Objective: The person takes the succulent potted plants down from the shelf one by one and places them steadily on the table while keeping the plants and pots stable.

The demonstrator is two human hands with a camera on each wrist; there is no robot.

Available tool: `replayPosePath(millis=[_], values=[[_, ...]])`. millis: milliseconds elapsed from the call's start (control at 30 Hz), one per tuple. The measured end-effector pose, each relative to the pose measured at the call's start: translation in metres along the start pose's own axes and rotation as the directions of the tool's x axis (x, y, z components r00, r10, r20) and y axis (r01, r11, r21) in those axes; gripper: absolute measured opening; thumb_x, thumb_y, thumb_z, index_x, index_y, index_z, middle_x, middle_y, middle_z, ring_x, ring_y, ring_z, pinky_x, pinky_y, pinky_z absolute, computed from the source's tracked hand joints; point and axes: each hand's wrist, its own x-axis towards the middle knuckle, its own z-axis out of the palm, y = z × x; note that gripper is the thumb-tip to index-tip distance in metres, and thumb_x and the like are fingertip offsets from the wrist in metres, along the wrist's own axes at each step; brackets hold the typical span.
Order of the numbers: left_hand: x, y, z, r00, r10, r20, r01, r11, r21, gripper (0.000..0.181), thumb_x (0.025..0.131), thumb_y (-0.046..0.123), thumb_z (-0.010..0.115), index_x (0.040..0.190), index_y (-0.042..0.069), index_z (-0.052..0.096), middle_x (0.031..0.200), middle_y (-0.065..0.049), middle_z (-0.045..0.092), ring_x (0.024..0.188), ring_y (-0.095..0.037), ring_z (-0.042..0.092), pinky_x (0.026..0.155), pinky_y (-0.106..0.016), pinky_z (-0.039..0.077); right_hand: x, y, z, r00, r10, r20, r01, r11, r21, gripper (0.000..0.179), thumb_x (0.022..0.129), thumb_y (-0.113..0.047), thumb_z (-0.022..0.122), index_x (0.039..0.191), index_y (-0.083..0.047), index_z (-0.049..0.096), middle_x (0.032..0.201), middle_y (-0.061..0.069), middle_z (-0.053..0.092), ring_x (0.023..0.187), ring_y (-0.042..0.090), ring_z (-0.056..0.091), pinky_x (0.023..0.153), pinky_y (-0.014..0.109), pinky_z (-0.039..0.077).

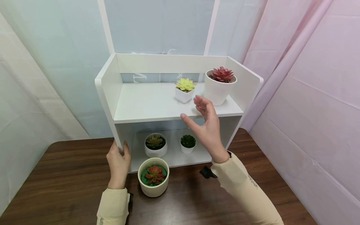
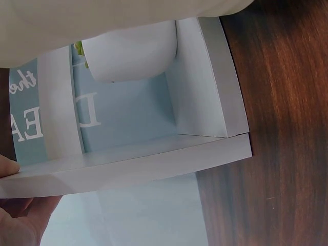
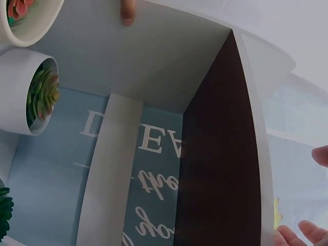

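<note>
My left hand (image 1: 119, 159) grips the left side panel of a white two-tier shelf (image 1: 146, 104), thumb on the inner face and fingers round the outside. In the left wrist view the panel's edge (image 2: 128, 166) runs between thumb and fingers. My right hand (image 1: 207, 128) is raised before the upper tier, thumb and fingers spread with nothing between them. Nearest to it are a yellow-green succulent in a small white faceted pot (image 1: 184, 93) and a red succulent in a larger white pot (image 1: 217, 90), whose lower part the fingers overlap in the head view.
On the lower tier stand a succulent in a round white pot (image 1: 155, 150) and a dark green one in a small white pot (image 1: 187, 145). A red succulent in a cream pot (image 1: 153, 184) stands on the wooden table (image 1: 64, 178), in front of the shelf. Curtains (image 1: 306, 103) hang behind.
</note>
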Motion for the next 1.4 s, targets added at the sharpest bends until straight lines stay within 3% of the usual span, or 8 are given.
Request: replayPosePath(millis=[733,1400], values=[[0.000,0.000,0.000,1.000,0.007,-0.009,-0.007,1.000,0.001,0.022,0.088,-0.005,0.058,0.109,-0.012,0.059,0.103,-0.033,0.065,0.093,-0.051,0.063,0.072,-0.062,0.049,0.025,0.005,-0.011,0.992,0.130,0.001,-0.128,0.977,-0.168,0.074,0.078,-0.015,0.079,0.139,0.001,0.040,0.138,0.017,0.049,0.128,0.022,0.047,0.108,0.027,0.036],[0.000,0.001,-0.001,1.000,-0.007,0.001,0.007,1.000,-0.002,0.024,0.089,-0.005,0.056,0.113,-0.012,0.059,0.106,-0.032,0.064,0.096,-0.051,0.063,0.073,-0.063,0.049,0.046,-0.001,-0.015,0.961,0.250,0.121,-0.207,0.935,-0.289,0.079,0.080,-0.020,0.077,0.143,0.004,0.035,0.139,0.018,0.046,0.130,0.027,0.045,0.110,0.033,0.036]])
